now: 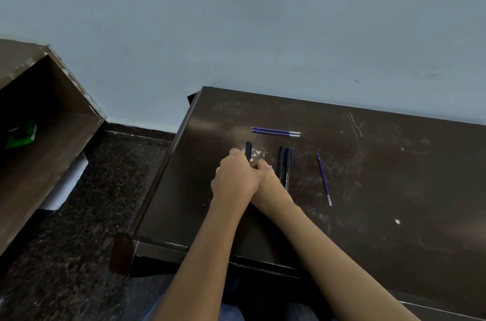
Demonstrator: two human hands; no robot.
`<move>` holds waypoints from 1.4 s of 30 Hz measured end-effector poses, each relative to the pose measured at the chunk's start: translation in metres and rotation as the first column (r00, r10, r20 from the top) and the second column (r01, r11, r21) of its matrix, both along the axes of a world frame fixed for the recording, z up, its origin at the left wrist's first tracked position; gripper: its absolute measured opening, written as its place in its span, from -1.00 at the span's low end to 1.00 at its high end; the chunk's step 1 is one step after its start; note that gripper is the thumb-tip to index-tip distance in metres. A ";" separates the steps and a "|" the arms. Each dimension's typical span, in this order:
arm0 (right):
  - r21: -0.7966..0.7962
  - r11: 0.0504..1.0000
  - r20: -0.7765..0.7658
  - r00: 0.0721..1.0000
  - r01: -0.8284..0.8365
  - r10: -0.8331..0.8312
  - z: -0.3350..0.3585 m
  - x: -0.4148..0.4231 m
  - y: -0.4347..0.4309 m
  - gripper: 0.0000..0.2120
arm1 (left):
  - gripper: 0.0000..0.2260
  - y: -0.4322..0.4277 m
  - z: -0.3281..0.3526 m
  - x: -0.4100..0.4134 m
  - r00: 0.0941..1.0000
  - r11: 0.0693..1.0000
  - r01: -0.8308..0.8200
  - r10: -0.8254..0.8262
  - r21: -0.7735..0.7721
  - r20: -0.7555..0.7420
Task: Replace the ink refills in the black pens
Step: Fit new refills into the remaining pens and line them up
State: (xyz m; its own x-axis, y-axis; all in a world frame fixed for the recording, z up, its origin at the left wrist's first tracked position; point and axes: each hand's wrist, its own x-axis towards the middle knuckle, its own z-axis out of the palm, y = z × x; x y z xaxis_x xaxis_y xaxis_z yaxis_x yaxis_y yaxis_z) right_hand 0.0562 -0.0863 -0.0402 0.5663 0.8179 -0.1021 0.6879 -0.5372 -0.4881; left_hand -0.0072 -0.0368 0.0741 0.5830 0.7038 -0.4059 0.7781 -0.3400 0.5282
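The person's left hand (234, 176) is curled round a black pen (248, 149), whose far end sticks out past the fingers over the dark tabletop (394, 163). The right hand (265, 171) presses in just beside it with its fingers bent. It may be pinching the pen's near end, but the left hand hides the contact. Two more black pens (285, 167) lie side by side just right of the hands. Two blue refills (276, 132) lie together farther back, and a single blue refill (324, 178) lies well to the right.
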 end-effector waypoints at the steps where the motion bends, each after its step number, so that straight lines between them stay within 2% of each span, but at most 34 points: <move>1: -0.035 0.999 0.009 1.000 0.009 -0.008 0.000 -0.001 0.000 -0.81 | -0.67 0.001 0.000 0.000 1.000 1.000 -0.002 0.002 0.000 -0.002; 5: -0.055 0.988 -0.004 0.990 0.144 -0.144 0.009 -0.002 -0.002 -0.84 | -0.64 0.003 -0.001 -0.001 1.000 1.000 -0.006 0.006 0.004 -0.008; 7: 0.008 0.961 -0.145 0.951 0.276 -0.271 0.016 0.000 -0.004 -0.91 | -0.65 0.004 -0.001 0.000 1.000 1.000 -0.009 0.009 -0.009 -0.009; 8: 0.041 0.929 -0.284 0.895 0.369 -0.343 0.021 0.001 -0.005 -0.92 | -0.66 0.004 -0.001 0.000 1.000 1.000 -0.013 0.013 -0.013 -0.012; 9: 0.059 0.881 -0.461 0.796 0.469 -0.393 0.030 0.002 -0.005 -0.89 | -0.68 0.004 -0.001 0.001 1.000 1.000 -0.021 0.020 -0.015 -0.012; 10: 0.060 0.827 -0.654 0.648 0.559 -0.390 0.040 0.003 -0.005 -0.86 | -0.69 0.004 -0.002 0.002 0.999 0.999 -0.032 0.032 -0.019 -0.010; 11: 0.058 0.780 -0.821 0.474 0.623 -0.317 0.049 0.004 -0.006 -0.82 | -0.70 0.005 -0.002 0.004 0.999 0.999 -0.045 0.045 -0.022 -0.006; 12: 0.065 0.746 -0.922 0.326 0.663 -0.209 0.059 0.004 -0.007 -0.81 | -0.70 0.005 -0.003 0.005 0.998 0.998 -0.055 0.055 -0.032 -0.001; 13: 0.076 0.736 -0.962 0.243 0.672 -0.123 0.067 0.005 -0.010 -0.80 | -0.68 0.005 -0.003 0.006 0.998 0.997 -0.060 0.060 -0.041 0.010; 14: 0.088 0.752 -0.974 0.214 0.653 -0.071 0.072 0.007 -0.014 -0.81 | -0.66 0.005 -0.003 0.007 0.998 0.997 -0.060 0.061 -0.050 0.030; 17: 0.093 0.858 -0.965 0.259 0.506 -0.048 0.078 0.011 -0.024 -0.82 | -0.68 0.005 -0.004 0.007 0.987 0.995 -0.068 0.077 -0.072 0.140; 21: 0.058 0.913 -0.952 0.298 0.405 -0.072 0.079 0.014 -0.032 -0.82 | -0.75 0.007 -0.004 0.005 0.973 0.998 -0.050 0.055 -0.032 0.222; 24: 0.106 0.837 -0.937 0.335 0.537 -0.096 0.083 0.021 -0.032 -0.91 | -0.82 0.007 -0.005 0.003 0.960 1.000 0.003 0.003 -0.021 0.280; 27: 0.201 0.744 -0.905 0.412 0.637 -0.109 0.085 0.033 -0.031 -0.76 | -0.80 0.005 -0.009 0.004 0.946 0.991 0.133 -0.127 -0.001 0.297; 32: 0.301 0.749 -0.827 0.553 0.590 -0.104 0.085 0.035 -0.029 -0.67 | -0.74 0.004 -0.010 0.007 0.944 0.975 0.219 -0.201 -0.040 0.260; 42: 0.299 0.756 -0.830 0.549 0.582 -0.095 0.080 0.035 -0.025 -0.80 | -0.70 0.009 -0.009 0.004 0.938 0.970 0.242 -0.232 -0.007 0.259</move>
State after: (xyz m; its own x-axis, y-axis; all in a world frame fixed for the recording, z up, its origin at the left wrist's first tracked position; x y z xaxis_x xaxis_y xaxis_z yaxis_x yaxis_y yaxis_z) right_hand 0.0911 -0.1113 0.0397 0.7259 0.6309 -0.2739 -0.2275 -0.1555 -0.9613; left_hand -0.0032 -0.0279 0.0647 0.8181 0.5196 -0.2464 0.5158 -0.4736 0.7139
